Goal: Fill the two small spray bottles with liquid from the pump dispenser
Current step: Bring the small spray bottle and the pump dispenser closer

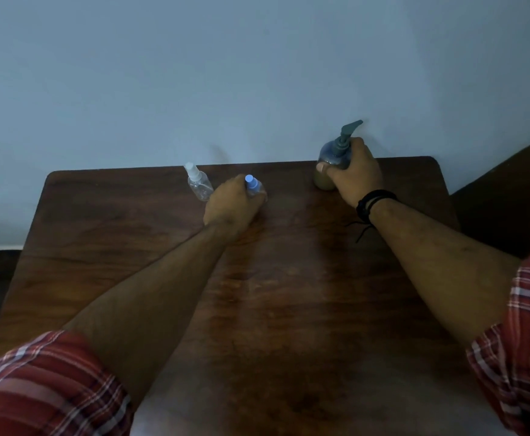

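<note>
Near counter far edge, our left hand fingers grip blue-capped spray bottle; right of it, right hand fingers grip pump dispenser; clear spray bottle just left.

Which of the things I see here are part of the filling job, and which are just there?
Part of the job:
- pump dispenser, held by the right hand
- blue-capped spray bottle, held by the left hand
- white-capped spray bottle, standing free

Just there:
- wooden table
- black wristbands
- wall

Dark wood table w/ rounded corners against pale blue wall, dim light
</note>
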